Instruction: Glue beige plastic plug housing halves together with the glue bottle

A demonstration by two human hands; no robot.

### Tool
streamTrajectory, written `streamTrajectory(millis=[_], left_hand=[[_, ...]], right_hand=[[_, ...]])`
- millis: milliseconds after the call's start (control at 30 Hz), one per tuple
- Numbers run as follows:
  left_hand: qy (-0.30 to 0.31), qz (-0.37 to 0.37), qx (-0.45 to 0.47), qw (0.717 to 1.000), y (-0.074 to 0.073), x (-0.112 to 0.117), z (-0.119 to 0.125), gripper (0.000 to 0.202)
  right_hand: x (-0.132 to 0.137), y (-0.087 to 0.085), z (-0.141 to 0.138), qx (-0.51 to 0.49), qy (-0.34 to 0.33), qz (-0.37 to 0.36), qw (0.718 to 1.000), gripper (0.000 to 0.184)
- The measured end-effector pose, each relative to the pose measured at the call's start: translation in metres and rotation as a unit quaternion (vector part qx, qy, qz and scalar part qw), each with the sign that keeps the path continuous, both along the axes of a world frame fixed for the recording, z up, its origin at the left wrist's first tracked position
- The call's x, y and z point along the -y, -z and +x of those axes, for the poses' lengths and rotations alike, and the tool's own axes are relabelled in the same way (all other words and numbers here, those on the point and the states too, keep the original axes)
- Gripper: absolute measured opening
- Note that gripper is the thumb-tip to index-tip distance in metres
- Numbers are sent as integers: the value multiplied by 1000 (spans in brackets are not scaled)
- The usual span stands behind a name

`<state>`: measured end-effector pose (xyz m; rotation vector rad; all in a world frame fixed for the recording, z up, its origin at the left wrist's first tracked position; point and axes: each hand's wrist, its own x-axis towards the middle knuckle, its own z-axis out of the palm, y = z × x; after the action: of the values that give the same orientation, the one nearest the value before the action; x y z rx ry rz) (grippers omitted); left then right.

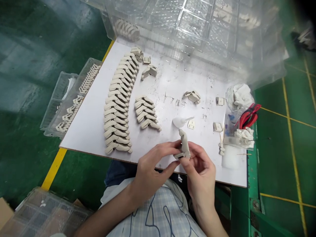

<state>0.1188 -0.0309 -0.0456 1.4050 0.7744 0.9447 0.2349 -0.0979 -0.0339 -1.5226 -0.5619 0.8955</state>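
A beige, bent plastic-looking part (184, 144) is held between both hands over the table's near edge. My left hand (156, 161) pinches its lower left end with thumb and fingers. My right hand (201, 164) grips the same part from the right, thumb at its base. Beyond the hands lie a small white squeeze bottle with a thin nozzle (180, 122) and a small pale block (191, 124). Farther back sits another angular beige part (192, 96). To the left, a long curved row of V-shaped beige parts (117, 105) stands beside a shorter row (146, 112).
Clear plastic compartment boxes (195, 33) cover the table's far side. At right, red-handled pliers (248, 116) rest in a clear container by crumpled white tissue (243, 95). Small beige blocks (217, 127) lie nearby. Trays of parts (74, 102) stand off the table's left edge.
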Motion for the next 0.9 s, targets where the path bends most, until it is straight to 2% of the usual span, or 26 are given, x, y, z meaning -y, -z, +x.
streamTrajectory(millis=[100, 200, 400, 500, 633, 700, 800, 900], left_hand=[[-89, 157, -35, 983, 8, -2, 1, 25], [-112, 216, -58, 968, 14, -4, 0, 26], [-78, 235, -88, 965, 12, -4, -9, 34], [-66, 243, -62, 966, 11, -3, -12, 44], [-13, 268, -69, 961, 13, -11, -17, 44], [13, 319, -92, 943, 13, -19, -21, 41], [56, 419, -131, 897, 12, -29, -30, 35], [65, 457, -167, 871, 10, -30, -41, 37]], right_hand=[[2, 3, -8, -69, -11, -17, 997, 33], [2, 3, -12, -75, -15, -31, 997, 36], [2, -5, -12, 5, -1, -13, 1000, 28], [2, -6, -12, 11, -23, 3, 1000, 25], [3, -2, -1, -24, -77, -13, 997, 24], [4, -2, 10, -19, -139, -28, 990, 27], [4, -7, 25, 67, -188, -44, 979, 37], [-2, -11, 29, 156, -196, -100, 963, 25]])
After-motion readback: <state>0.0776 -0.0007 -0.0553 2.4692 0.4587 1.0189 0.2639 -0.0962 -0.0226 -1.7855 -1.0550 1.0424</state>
